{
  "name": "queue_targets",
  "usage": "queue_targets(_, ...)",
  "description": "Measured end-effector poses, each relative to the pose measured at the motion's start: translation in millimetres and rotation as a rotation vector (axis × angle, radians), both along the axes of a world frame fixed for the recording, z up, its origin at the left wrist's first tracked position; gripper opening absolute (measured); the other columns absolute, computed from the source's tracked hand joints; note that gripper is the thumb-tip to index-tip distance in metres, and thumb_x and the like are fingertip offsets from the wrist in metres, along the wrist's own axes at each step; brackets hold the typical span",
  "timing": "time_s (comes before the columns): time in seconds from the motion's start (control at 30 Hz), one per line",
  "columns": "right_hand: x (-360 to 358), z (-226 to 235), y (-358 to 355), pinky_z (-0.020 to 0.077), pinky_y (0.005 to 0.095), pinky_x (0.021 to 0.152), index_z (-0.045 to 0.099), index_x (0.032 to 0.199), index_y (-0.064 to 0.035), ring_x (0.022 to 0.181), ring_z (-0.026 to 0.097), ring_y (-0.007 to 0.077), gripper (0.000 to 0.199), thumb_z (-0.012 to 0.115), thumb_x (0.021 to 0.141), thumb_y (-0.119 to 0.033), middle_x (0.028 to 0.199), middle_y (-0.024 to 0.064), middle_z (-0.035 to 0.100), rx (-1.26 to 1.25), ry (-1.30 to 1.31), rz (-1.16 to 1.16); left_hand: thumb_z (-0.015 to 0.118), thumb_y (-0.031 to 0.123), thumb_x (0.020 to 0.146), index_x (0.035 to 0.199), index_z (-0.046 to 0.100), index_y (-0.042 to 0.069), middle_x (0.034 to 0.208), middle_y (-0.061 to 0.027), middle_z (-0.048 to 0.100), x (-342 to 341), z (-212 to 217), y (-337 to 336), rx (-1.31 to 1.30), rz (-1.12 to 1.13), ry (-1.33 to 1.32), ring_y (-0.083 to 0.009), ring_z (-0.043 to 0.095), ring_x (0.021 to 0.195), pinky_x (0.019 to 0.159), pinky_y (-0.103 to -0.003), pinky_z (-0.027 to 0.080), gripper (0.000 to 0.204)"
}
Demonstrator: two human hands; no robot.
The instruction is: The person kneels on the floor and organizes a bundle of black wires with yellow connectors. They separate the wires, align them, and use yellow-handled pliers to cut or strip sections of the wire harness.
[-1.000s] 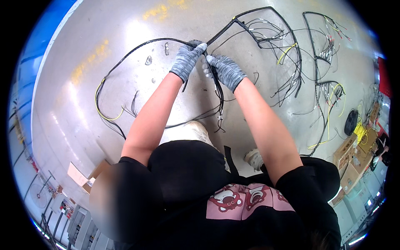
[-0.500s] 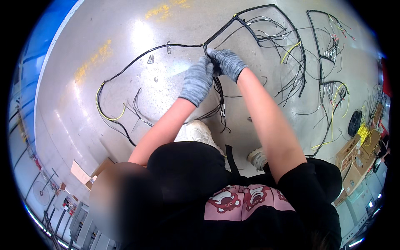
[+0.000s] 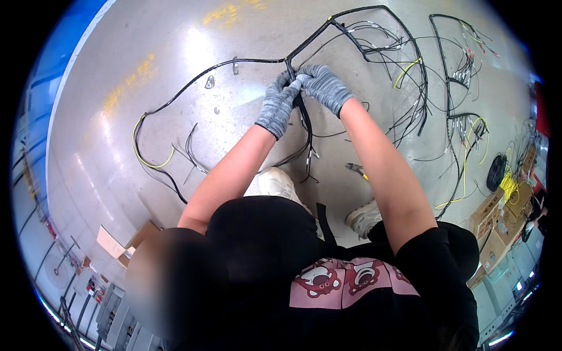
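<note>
A black wiring harness [image 3: 310, 42] lies spread on the floor, its taped trunk forking into several branches with loose wire ends. At one fork a short branch [image 3: 290, 68] runs down between my hands. My left hand [image 3: 279, 103], in a grey knit glove, is closed around this branch from the left. From the right, my gloved right hand [image 3: 322, 88] pinches at the same spot, its fingertips meeting the left ones. Below the gloves the branch continues as a bundle of black wires [image 3: 307, 123]. The fingers hide the exact part gripped.
Pliers [image 3: 356, 168] with a yellow handle lie on the floor beside my right forearm. A second harness [image 3: 448, 88] stretches along the right. Beyond it are a black cable coil [image 3: 497, 172], yellow wire [image 3: 510, 187] and cardboard boxes [image 3: 490, 228]. My shoes [image 3: 275, 182] stand close below the bundle.
Both hands have shifted slightly down the branch, and more of it shows above the fingers. My right hand has turned, with its fingertips now at the left thumb. The pliers have become visible.
</note>
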State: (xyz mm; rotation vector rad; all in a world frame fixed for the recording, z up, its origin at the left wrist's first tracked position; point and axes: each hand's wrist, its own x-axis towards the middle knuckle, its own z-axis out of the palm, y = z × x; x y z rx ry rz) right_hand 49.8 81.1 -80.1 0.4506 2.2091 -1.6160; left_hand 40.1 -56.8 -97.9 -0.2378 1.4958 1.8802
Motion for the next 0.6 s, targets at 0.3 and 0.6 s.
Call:
queue_targets(0.3,15,-15,-1,0.0465,0.0343,0.068,0.062,0.088,-0.0019,0.07,0.059,0.0247,0.022,0.056,0.081,-0.022,0.077,0.0137,0.063,0.138,0.01,-0.129,0.048,0.004,0.087,0.113,0.047,-0.001,0.079,-0.004,0.055,13,9,2,0.185,0.11,-0.113,-0.0117,0.053,0.064,0.061,-0.024,0.048,0.026)
queue_targets(0.6,7,-15,7,0.041,0.0197,0.046,0.062,0.086,-0.0051,0.053,0.05,0.0065,0.016,0.057,0.084,-0.021,0.067,-0.0002,0.059,-0.561,-0.246,-0.149,0.053,0.015,0.087,0.115,0.048,-0.001,0.092,-0.0066,0.06,-9,24,-18,0.291,-0.142,-0.125,-0.0156,0.059,0.079,0.073,-0.026,0.049,0.033)
